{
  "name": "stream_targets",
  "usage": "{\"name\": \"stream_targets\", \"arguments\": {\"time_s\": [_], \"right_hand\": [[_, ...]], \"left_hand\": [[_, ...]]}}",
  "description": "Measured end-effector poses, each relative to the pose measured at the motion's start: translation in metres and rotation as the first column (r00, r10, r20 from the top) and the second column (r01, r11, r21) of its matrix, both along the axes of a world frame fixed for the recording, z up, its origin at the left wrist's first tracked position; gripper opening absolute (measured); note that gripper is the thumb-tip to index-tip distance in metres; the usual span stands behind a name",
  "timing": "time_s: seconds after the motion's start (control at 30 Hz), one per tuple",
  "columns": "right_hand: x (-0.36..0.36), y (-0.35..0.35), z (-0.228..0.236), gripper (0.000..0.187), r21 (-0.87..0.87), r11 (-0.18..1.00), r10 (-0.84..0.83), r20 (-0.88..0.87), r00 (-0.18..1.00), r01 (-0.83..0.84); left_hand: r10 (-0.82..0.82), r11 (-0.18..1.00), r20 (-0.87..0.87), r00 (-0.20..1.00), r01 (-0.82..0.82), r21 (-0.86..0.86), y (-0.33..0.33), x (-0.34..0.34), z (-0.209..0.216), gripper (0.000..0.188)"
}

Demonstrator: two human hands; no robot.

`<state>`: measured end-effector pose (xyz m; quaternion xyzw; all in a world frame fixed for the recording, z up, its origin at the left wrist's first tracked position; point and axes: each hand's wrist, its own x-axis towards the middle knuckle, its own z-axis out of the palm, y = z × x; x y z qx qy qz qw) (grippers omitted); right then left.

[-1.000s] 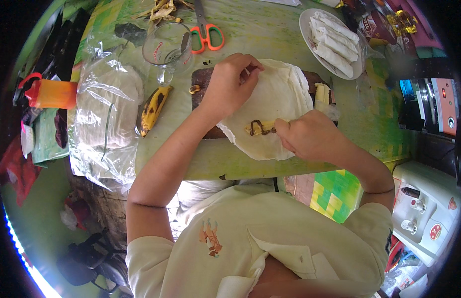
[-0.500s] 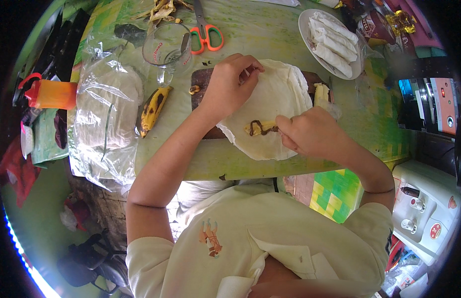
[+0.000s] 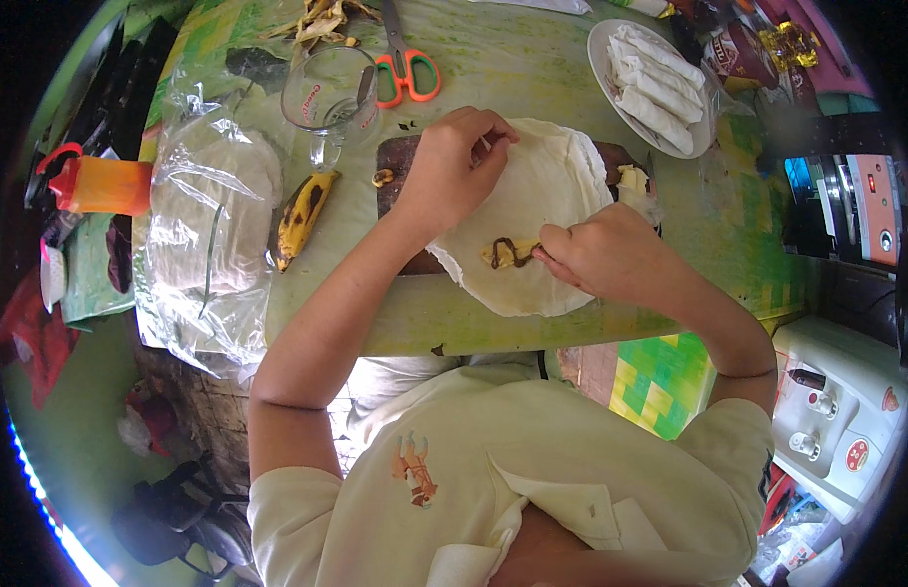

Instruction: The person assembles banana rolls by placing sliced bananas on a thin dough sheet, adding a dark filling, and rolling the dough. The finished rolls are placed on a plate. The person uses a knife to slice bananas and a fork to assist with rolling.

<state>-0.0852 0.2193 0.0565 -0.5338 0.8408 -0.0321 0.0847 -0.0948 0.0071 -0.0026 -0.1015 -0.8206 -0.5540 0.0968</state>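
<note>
R hand (image 3: 603, 256): fingers curled tog., can't tell what's in grip; tips at R end of brown-sauced yellow banana strip (image 3: 513, 254), which lies on thin round cream wrapper sheet (image 3: 547, 186). L hand (image 3: 459, 161) curled at wrapper's upper edge, can't tell if pinching. Spotted yellow banana (image 3: 303, 220) left of L hand, on green patterned surface (image 3: 376, 333).

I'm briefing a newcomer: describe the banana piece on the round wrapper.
On the green table, find the dark board under a pale round wrapper. On the wrapper's near half, by the right hand, lies the banana piece. Its brown squiggle sets it apart from the spotted unpeeled banana.
</note>
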Motion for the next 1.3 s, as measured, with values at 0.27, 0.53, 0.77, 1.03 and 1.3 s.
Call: {"name": "stream_targets", "arguments": {"time_s": [0.27, 0.53, 0.77, 1.03, 1.3], "right_hand": [[-0.004, 0.000, -0.005, 0.027, -0.076, 0.996, 0.049, -0.032, 0.998, -0.052], [-0.008, -0.004, -0.001, 0.027, -0.003, 1.000, 0.027, 0.052, 0.998, -0.027], [-0.013, -0.004, -0.005, 0.026, -0.017, 1.000, 0.012, 0.074, 0.997, -0.011], [-0.014, 0.000, -0.003, 0.027, -0.010, 1.000, -0.023, 0.097, 0.995, 0.024], [-0.014, 0.007, -0.001, 0.025, 0.047, 0.998, -0.040, 0.109, 0.993, 0.035]], "left_hand": [[0.001, 1.000, -0.013, 1.000, -0.001, -0.006, 0.000, 0.000, 0.001, 0.011], [0.005, 1.000, -0.008, 1.000, -0.005, 0.005, 0.000, 0.001, 0.000, 0.012], [0.001, 1.000, -0.014, 1.000, -0.002, -0.012, 0.000, 0.000, 0.001, 0.012], [0.003, 1.000, -0.007, 1.000, -0.003, -0.022, -0.001, 0.000, -0.003, 0.013], [-0.003, 0.999, 0.005, 1.000, 0.004, -0.038, -0.001, 0.000, -0.004, 0.015]]}}
